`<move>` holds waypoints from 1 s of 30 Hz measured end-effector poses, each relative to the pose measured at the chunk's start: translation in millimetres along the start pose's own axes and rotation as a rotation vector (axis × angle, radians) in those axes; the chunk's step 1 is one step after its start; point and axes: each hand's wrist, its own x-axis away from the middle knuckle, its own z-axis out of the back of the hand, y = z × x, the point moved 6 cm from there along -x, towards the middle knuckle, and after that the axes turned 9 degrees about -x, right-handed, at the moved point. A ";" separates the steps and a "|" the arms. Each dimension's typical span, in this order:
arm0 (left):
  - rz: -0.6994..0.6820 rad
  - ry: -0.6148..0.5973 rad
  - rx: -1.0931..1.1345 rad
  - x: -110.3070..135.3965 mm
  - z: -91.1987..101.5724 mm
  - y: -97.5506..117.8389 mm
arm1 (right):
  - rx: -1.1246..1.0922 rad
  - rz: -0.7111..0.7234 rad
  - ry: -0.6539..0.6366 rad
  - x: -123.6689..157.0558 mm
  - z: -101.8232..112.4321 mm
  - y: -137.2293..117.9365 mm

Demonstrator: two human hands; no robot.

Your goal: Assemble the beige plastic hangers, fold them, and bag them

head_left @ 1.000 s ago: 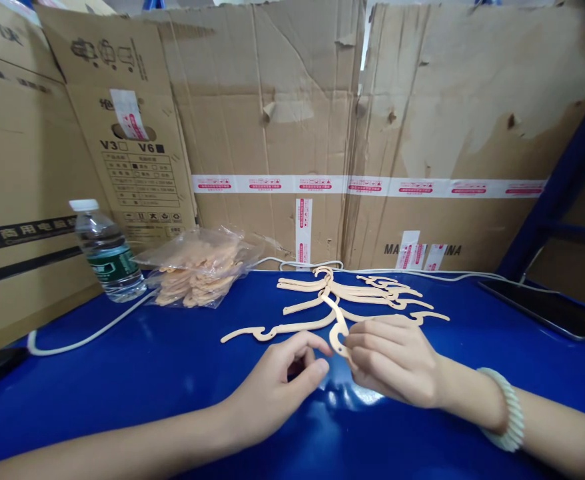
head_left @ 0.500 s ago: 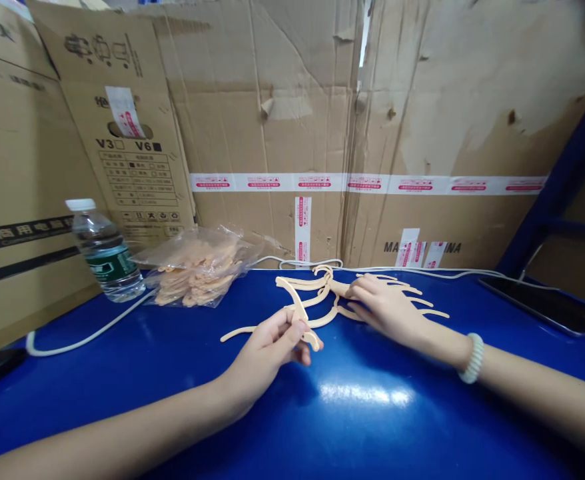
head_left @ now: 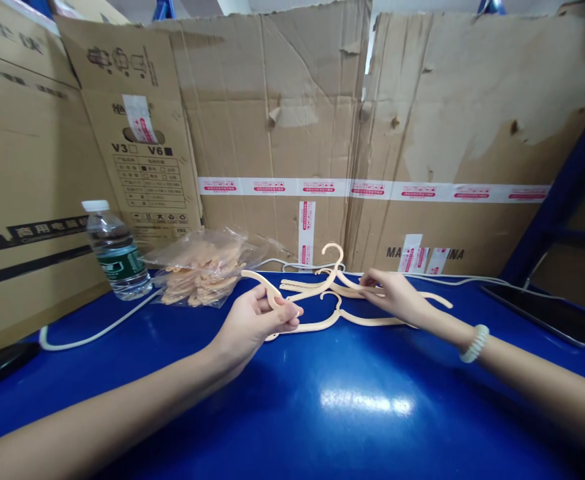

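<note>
My left hand (head_left: 257, 319) is closed round a curved, peach-coloured hanger piece (head_left: 262, 285), pinched between thumb and fingers with one end pointing up and left. Slightly above the table, my right hand (head_left: 395, 293) grips the right arm of a peach clothes hanger (head_left: 333, 270), its hook upright. This hanger's left arm reaches close to my left fingers; whether it touches them I cannot tell. Beneath lies another hanger (head_left: 317, 327) of the same colour, spread flat, with more hanger arms (head_left: 297, 285) behind it. My right fingertips are partly hidden.
A clear plastic bag (head_left: 202, 267) of peach hanger pieces lies at the back left, beside a water bottle (head_left: 117, 257). A black device (head_left: 5, 363) sits at the left and a dark tablet (head_left: 547, 313) at the right. Cardboard (head_left: 272, 147) walls the back; a white cable (head_left: 97, 337) crosses the blue table.
My right hand has lifted a hanger, whose hook now stands higher. My left hand has moved left with the curved piece, which has turned. The view has shifted slightly.
</note>
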 end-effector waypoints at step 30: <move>0.223 -0.131 0.213 13.9 7.9 -30.8 | -0.217 0.145 0.159 70.2 26.1 -51.9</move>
